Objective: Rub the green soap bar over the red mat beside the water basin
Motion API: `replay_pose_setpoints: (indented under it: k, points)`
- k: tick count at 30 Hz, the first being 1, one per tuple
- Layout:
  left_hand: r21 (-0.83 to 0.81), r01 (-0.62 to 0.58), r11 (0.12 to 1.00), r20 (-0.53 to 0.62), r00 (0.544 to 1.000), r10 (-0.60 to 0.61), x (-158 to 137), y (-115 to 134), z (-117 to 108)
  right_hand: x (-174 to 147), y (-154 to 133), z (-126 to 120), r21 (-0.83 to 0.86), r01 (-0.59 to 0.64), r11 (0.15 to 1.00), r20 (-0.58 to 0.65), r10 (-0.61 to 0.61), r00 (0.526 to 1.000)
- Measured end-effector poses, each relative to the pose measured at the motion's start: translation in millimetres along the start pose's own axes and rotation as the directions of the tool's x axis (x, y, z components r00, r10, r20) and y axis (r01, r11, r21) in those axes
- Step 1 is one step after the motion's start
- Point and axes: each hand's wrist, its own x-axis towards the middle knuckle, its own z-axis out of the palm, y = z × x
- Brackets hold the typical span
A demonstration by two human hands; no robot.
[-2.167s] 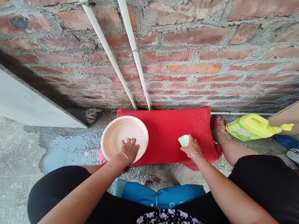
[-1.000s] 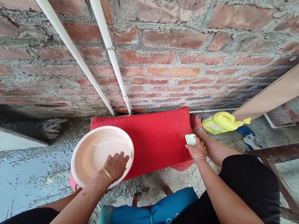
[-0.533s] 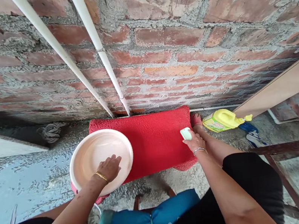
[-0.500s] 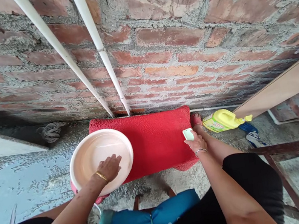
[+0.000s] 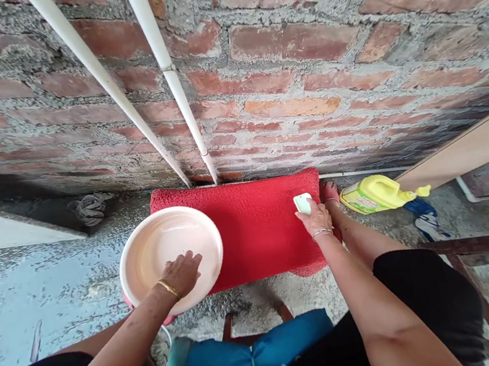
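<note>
A red textured mat lies stretched out in front of me, its surface darkened as if wet. On its left part stands a round, pale pink basin with water in it. My left hand is over the inside of the basin, fingers stretched out and holding nothing. Whether the fingertips touch the water I cannot tell. Near the mat's right end, my right hand grips a flat pale green block with a small hole at its far end. The block rests against the mat, and its underside is hidden.
A yellow detergent bottle lies right of the mat, beside my foot. Behind rises a brick wall with two white pipes. A grey rag lies at left on the wet floor. A wooden frame stands at right.
The pale green block in my right hand has shifted slightly up the mat, away from its right edge. My left hand stays over the basin. The view has shifted a little.
</note>
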Motion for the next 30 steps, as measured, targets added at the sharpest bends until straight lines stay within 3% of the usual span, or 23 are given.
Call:
replay_pose_setpoints:
  k: [4,7,9,11,14,16,20,22,24,28,30]
  points:
    - [-0.008,-0.012,1.000,-0.005,1.000,0.012,2.6,0.7,-3.7,2.4,30.6,-4.9,0.049,-0.137,0.989,0.068,0.134,0.989]
    - [-0.028,-0.010,1.000,-0.016,1.000,0.009,2.3,-0.3,-4.0,-3.0,52.5,-8.3,0.136,-0.317,0.939,0.056,0.313,0.948]
    - [-0.047,-0.008,0.999,-0.027,1.000,0.007,1.3,-1.0,-2.4,-8.9,53.0,-7.3,0.166,-0.367,0.915,0.031,0.367,0.930]
    - [-0.063,-0.004,0.998,-0.029,1.000,0.002,0.3,-1.9,0.2,-16.1,43.8,-3.0,0.172,-0.313,0.934,0.023,0.314,0.949]
    - [-0.074,0.008,0.997,-0.014,1.000,-0.009,-0.8,-4.9,4.3,-26.5,30.1,4.6,0.131,-0.141,0.981,0.030,0.139,0.990]
    - [-0.074,0.025,0.997,0.002,1.000,-0.025,-1.7,-8.2,6.2,-31.4,31.4,5.9,0.144,-0.158,0.977,0.059,0.151,0.987]
    - [-0.053,0.046,0.998,0.000,0.999,-0.046,-4.4,-14.2,7.5,-36.0,51.3,-3.3,0.225,-0.431,0.874,0.123,0.413,0.902]
    - [-0.048,0.035,0.998,-0.017,0.999,-0.036,-5.3,-15.4,7.8,-38.3,55.5,-8.1,0.235,-0.490,0.839,0.097,0.482,0.871]
    - [-0.060,0.017,0.998,-0.033,0.999,-0.019,-4.6,-15.9,9.2,-41.7,50.9,-8.2,0.246,-0.467,0.850,0.073,0.464,0.883]
    - [-0.112,0.013,0.994,-0.044,0.999,-0.018,1.8,-18.4,16.5,-49.0,36.4,3.4,0.210,-0.251,0.945,0.089,0.237,0.967]
    - [-0.182,0.020,0.983,-0.061,0.998,-0.031,6.1,-20.5,20.5,-49.7,39.8,8.5,0.177,-0.231,0.957,0.115,0.213,0.970]
